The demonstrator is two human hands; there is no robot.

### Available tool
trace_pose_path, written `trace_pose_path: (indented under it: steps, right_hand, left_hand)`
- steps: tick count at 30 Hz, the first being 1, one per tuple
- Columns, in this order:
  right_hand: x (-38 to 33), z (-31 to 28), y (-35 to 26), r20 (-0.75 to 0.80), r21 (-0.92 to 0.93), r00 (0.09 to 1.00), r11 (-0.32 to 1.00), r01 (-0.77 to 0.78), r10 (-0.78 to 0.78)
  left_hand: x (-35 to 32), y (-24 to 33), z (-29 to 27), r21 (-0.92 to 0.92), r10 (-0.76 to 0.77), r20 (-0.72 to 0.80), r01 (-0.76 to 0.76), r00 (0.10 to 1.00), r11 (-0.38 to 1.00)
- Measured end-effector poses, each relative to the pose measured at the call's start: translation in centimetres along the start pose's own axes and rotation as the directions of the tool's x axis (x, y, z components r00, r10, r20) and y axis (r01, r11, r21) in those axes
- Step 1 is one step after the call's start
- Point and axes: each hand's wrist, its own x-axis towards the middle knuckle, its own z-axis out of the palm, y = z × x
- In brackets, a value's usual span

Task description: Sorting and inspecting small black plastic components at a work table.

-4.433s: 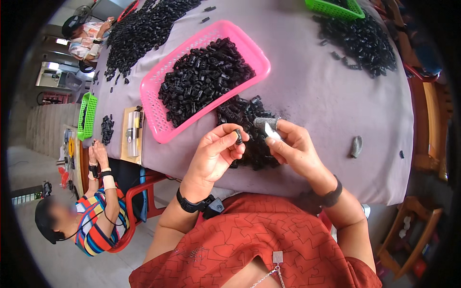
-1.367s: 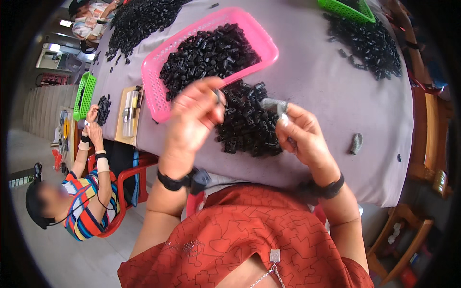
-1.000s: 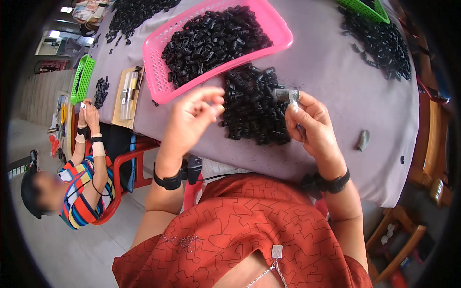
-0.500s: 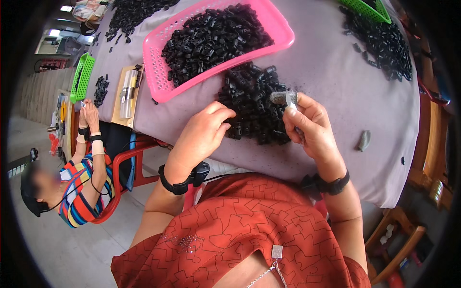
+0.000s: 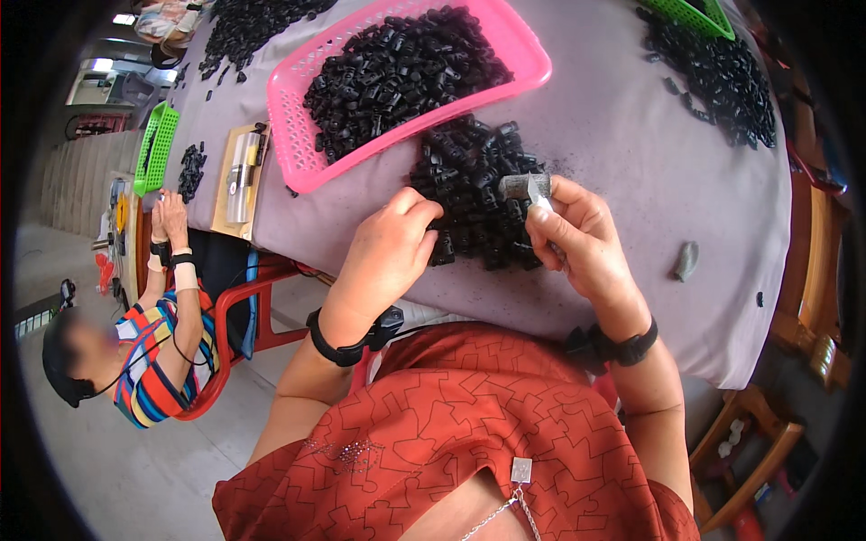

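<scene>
My left hand (image 5: 388,248) is curled at the near left edge of a loose pile of black plastic parts (image 5: 474,180). Its fingertips are bent in against the black parts, and whatever lies between them is hidden. My right hand (image 5: 582,239) is closed at the pile's right side, pinching a small pointed metal blade (image 5: 536,191) between thumb and fingers. A grey wrap (image 5: 516,187) seems to cover its index finger, which stretches left over the pile.
Behind the pile stands a pink basket (image 5: 289,135) full of black parts. More parts lie at the far right by a green basket (image 5: 717,20). A grey scrap (image 5: 686,261) rests on the cloth. At left, a co-worker (image 5: 162,361) sits beside a boxed roll (image 5: 242,176).
My right hand has shifted slightly left, and the blade is turned so its point shows upward. My left hand has barely moved.
</scene>
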Motion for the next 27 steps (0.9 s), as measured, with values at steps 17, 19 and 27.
trace_pose_path:
  steps: [17, 19, 27]
  right_hand:
    - [-0.8, 1.0, -1.1, 0.193, -0.101, 0.981, 0.995, -0.003, 0.023]
    - [-0.7, 0.9, -1.0, 0.212, -0.103, 0.977, 0.995, -0.004, 0.026]
    - [-0.7, 1.0, -0.5, 0.264, -0.103, 0.963, 0.994, -0.036, 0.062]
  left_hand:
    - [1.2, -0.2, 0.4, -0.935, -0.237, 0.342, 0.354, 0.909, 0.008]
    - [1.6, -0.2, 0.8, -0.925, -0.215, 0.380, 0.368, 0.900, -0.096]
    - [2.0, 0.5, 1.7, -0.874, -0.102, 0.434, 0.390, 0.895, -0.291]
